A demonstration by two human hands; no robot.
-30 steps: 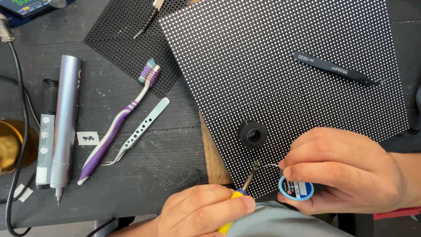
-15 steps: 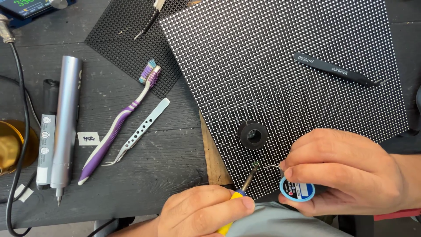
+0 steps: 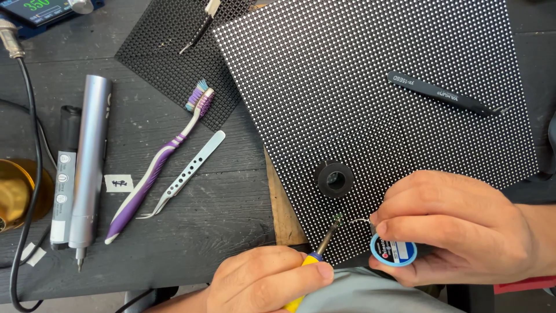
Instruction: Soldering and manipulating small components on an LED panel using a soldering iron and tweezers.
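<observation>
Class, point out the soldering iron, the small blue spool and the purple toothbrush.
soldering iron (image 3: 326,237), head view, on its metal shaft.
small blue spool (image 3: 394,250), head view, on its round face.
purple toothbrush (image 3: 152,177), head view, on mid handle.

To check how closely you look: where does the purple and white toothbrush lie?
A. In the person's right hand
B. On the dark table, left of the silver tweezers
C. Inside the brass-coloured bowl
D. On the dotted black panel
B: the toothbrush lies on the dark table, just left of the silver tweezers.
</observation>
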